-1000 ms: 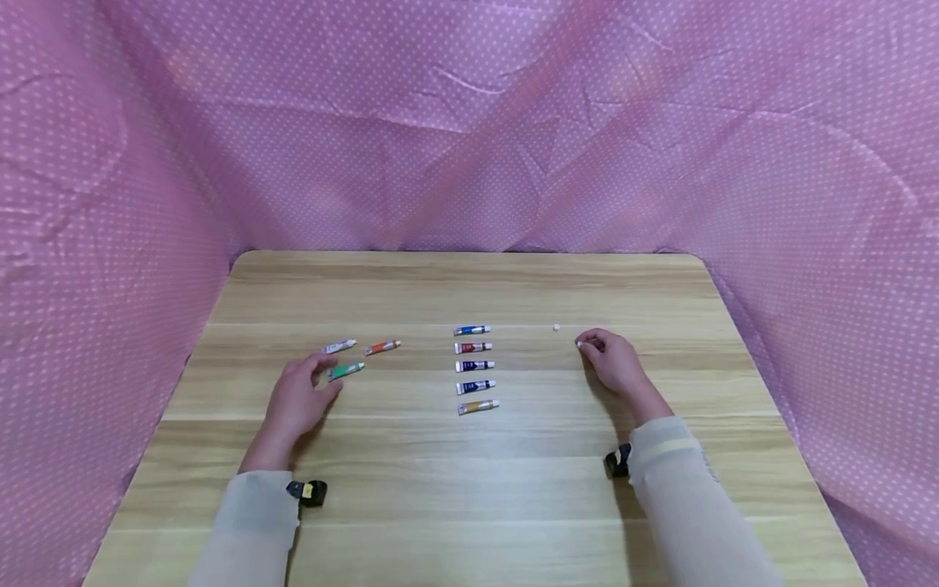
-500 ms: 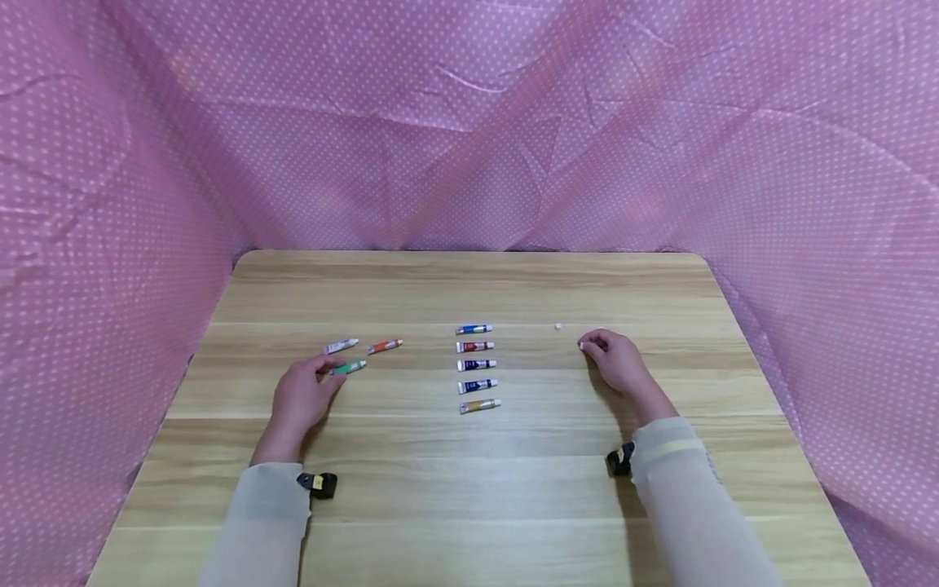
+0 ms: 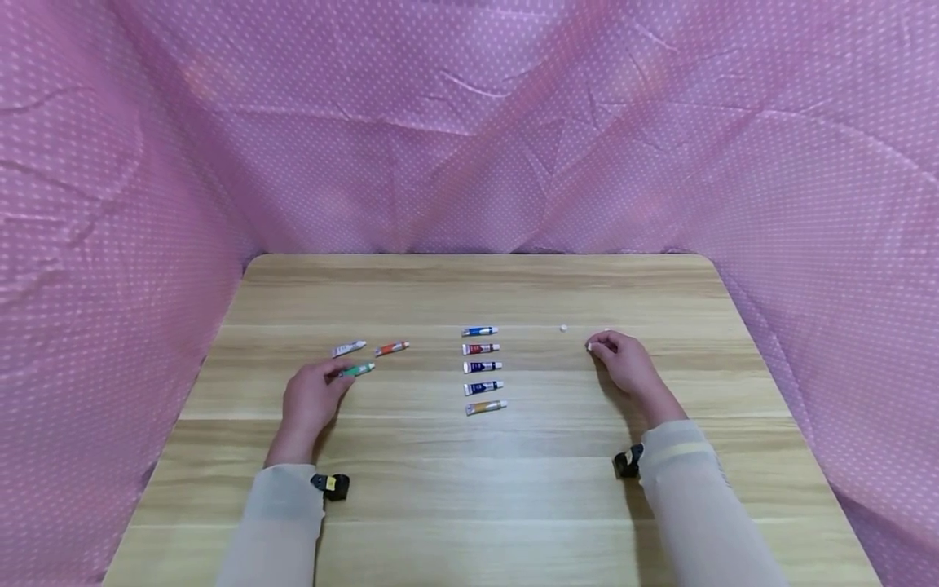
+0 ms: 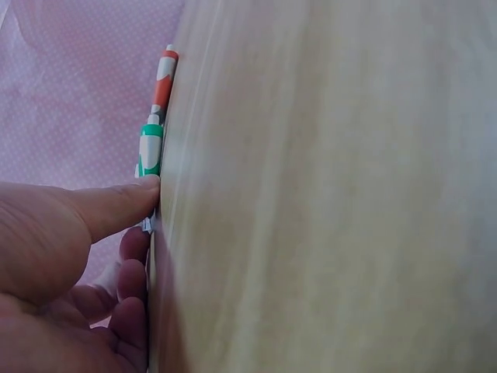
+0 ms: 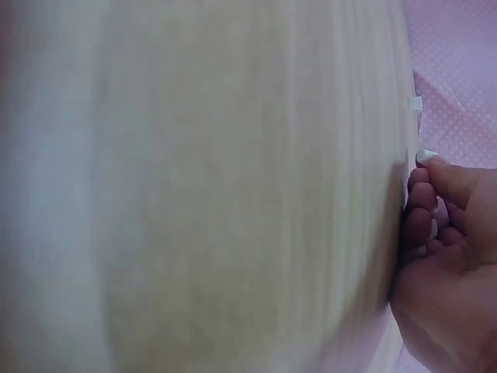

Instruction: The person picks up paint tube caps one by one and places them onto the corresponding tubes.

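Lying nearest, the gold tube point(image 3: 487, 407) starts a straight column point(image 3: 482, 367) of five that looks finished to me. Beyond it, the left hand point(image 3: 311, 398) has thumb and fingers closed about the tail of the green tube point(image 3: 359, 369), not in line; the right hand point(image 3: 622, 363) pinches a white bit point(image 5: 425, 157). Past those, the orange tube point(image 3: 392, 349) and white tube point(image 3: 349, 349) lie askew, so I'd judge three tubes left. Farthest, the blue tube point(image 3: 480, 332) ends the column, another white bit point(image 3: 563, 328) well to its right.

tube labels point(image 3: 359, 370), too small to read
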Available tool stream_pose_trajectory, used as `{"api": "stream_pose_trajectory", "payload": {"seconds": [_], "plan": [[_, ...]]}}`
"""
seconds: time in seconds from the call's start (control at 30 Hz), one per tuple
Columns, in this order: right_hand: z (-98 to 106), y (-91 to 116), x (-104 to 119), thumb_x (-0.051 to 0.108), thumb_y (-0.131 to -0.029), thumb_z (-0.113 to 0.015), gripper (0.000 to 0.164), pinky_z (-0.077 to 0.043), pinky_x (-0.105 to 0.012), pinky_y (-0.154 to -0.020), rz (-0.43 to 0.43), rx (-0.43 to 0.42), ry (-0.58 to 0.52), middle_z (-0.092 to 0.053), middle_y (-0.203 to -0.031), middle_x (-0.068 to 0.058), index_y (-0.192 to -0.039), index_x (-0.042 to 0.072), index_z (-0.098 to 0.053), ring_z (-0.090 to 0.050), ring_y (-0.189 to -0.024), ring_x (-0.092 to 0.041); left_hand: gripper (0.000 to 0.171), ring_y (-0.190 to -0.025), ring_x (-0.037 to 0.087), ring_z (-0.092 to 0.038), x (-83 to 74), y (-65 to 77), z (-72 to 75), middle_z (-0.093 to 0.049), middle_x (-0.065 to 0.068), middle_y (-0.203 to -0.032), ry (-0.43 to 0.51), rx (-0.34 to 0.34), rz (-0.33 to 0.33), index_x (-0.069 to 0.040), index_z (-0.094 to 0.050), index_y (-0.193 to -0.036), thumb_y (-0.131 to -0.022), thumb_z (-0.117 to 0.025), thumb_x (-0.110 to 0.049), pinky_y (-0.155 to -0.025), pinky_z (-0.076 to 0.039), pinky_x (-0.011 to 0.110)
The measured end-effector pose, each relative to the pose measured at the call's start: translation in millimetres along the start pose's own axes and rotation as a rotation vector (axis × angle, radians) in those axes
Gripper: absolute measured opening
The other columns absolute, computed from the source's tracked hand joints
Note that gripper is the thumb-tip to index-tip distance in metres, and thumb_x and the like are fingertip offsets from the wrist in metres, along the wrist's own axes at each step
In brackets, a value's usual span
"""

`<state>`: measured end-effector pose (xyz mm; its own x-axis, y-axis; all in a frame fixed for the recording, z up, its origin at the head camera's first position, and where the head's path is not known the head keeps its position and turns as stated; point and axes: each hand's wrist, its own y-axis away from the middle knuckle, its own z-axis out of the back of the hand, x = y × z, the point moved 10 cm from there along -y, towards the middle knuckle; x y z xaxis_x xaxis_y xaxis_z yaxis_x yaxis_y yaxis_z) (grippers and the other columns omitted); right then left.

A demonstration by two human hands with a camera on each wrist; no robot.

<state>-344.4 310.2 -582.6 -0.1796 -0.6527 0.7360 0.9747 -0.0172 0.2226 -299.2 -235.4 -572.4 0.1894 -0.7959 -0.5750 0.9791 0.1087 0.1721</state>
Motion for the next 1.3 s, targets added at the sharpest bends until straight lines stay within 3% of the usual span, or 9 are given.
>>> {"api": "stream_pose_trajectory", "payload": {"seconds": [0.17,0.37,0.53,0.63,0.73,0.83,1.07,1.3], "plan": [[7,-1,-8,0.031,-0.114,-0.057,0.033,-0.052,-0.024,-0.09,-0.053,-0.023,-0.154,-0.07,-0.119,-0.007,-0.133,0.006,-0.068,-0.061,-0.108,-0.018,0.032,-0.124,0.044,-0.067,-6.0,-1.4,0.7,-0.073,0.021,-0.136,0.019,-0.012,-0.029,-0.016,-0.073,-0.138,-0.108,-0.068,-0.023,-0.104,-0.05,0.062],[17,1,-19,0.03,-0.114,-0.058,0.039,-0.052,-0.016,-0.08,-0.088,-0.123,-0.515,-0.065,-0.097,0.012,-0.139,0.001,-0.062,-0.058,-0.091,-0.004,0.031,-0.122,0.043,-0.067,-10.3,-3.0,3.0,-0.074,0.022,-0.134,0.029,-0.027,-0.044,-0.012,-0.073,-0.137,-0.107,-0.068,-0.019,-0.104,-0.051,0.061],[21,5,-23,0.017,-0.113,-0.057,0.027,-0.057,-0.017,-0.078,-0.08,-0.167,-0.944,-0.07,-0.092,0.007,-0.131,-0.003,-0.06,-0.064,-0.083,-0.005,0.03,-0.119,0.042,-0.064,-10.7,-0.1,-2.7,-0.07,0.023,-0.132,0.035,-0.018,-0.047,-0.011,-0.073,-0.136,-0.107,-0.068,-0.018,-0.1,-0.051,0.059],[22,9,-20,0.013,-0.111,-0.059,0.015,-0.062,-0.02,-0.084,-0.071,-0.151,-1.107,-0.078,-0.096,0.002,-0.12,0.002,-0.064,-0.072,-0.086,-0.008,0.032,-0.119,0.04,-0.059,-9.9,4.4,-6.4,-0.063,0.022,-0.135,0.041,-0.009,-0.028,-0.013,-0.071,-0.139,-0.109,-0.067,-0.021,-0.1,-0.05,0.058],[25,13,-14,0.009,-0.11,-0.061,0.008,-0.063,-0.02,-0.088,-0.046,-0.145,-1.159,-0.082,-0.095,0.0,-0.109,0.007,-0.069,-0.077,-0.087,-0.008,0.033,-0.123,0.04,-0.057,-10.0,11.0,-6.6,-0.06,0.021,-0.137,0.047,-0.016,-0.004,-0.015,-0.07,-0.141,-0.109,-0.066,-0.025,-0.103,-0.05,0.059],[27,17,-7,0.008,-0.11,-0.061,0.013,-0.062,-0.019,-0.086,-0.025,-0.145,-1.161,-0.081,-0.092,0.001,-0.103,0.009,-0.071,-0.076,-0.085,-0.007,0.032,-0.121,0.039,-0.061,-13.7,18.7,-5.2,-0.064,0.018,-0.133,0.048,-0.024,0.0,-0.017,-0.07,-0.14,-0.109,-0.066,-0.026,-0.102,-0.052,0.058],[22,27,8,0.005,-0.112,-0.056,0.021,-0.057,-0.018,-0.076,-0.037,-0.144,-1.211,-0.075,-0.087,0.001,-0.1,0.009,-0.073,-0.068,-0.079,-0.008,0.03,-0.102,0.029,-0.065,-29.2,34.9,-0.5,-0.074,0.01,-0.117,0.071,-0.041,0.007,-0.02,-0.07,-0.137,-0.11,-0.066,-0.031,-0.084,-0.051,0.042],[17,37,19,0.004,-0.11,-0.059,0.022,-0.055,-0.017,-0.077,-0.047,-0.182,-1.218,-0.074,-0.086,0.003,-0.102,0.01,-0.078,-0.065,-0.079,-0.007,0.032,-0.094,0.025,-0.063,-42.8,47.9,-3.3,-0.075,0.007,-0.113,0.076,-0.018,-0.003,-0.019,-0.068,-0.14,-0.11,-0.065,-0.028,-0.081,-0.051,0.037]]}}
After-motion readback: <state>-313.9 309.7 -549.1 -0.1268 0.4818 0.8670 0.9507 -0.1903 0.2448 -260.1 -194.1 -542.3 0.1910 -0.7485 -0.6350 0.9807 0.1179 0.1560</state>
